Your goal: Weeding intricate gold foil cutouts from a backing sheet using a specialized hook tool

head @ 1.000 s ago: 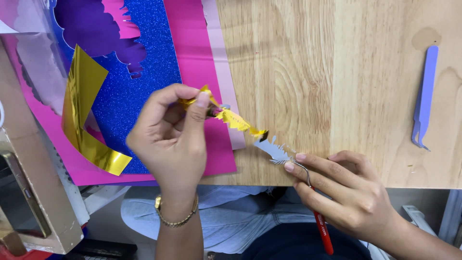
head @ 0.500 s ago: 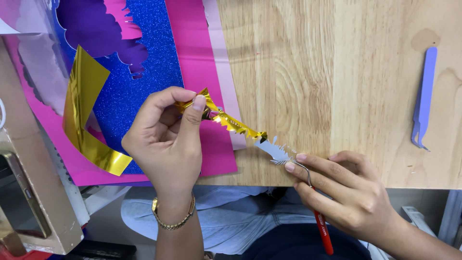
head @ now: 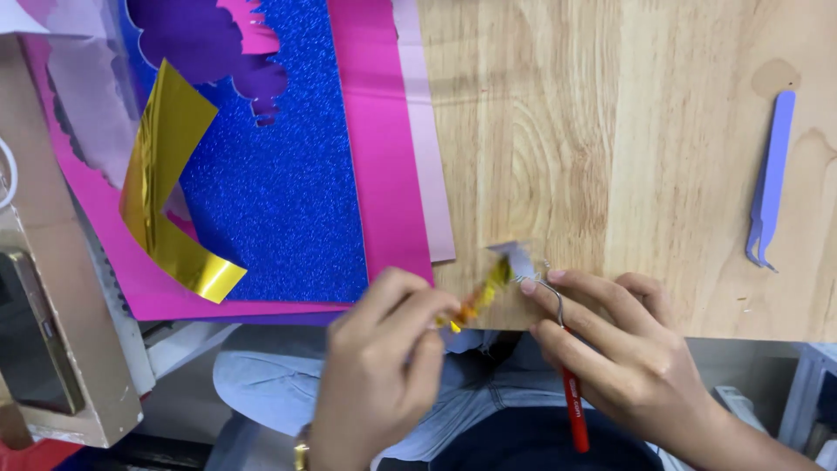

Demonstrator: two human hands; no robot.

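Head view, looking down over the near edge of a pale wooden worktop [head: 628,131]. The left hand [head: 384,366] hangs just off that edge, thumb and fingers pinched together on one end of a thin gold foil strip [head: 484,296]. The strip runs up and to the right to a small pale scrap of backing [head: 514,257] lying right at the near edge. The right hand [head: 628,349] is closed around a red-handled hook tool [head: 571,401], held like a pen; its bent wire tip sits at the scrap, where the strip ends, though motion blur hides the exact contact.

At the left edge of the worktop lie stacked craft sheets: a blue glitter sheet [head: 279,201] on a pink sheet [head: 375,131], with a curled piece of gold foil [head: 166,192] on top. A lilac pair of tweezers [head: 769,179] lies well apart, near the right edge. Beyond the left edge stands a cardboard box [head: 52,331].
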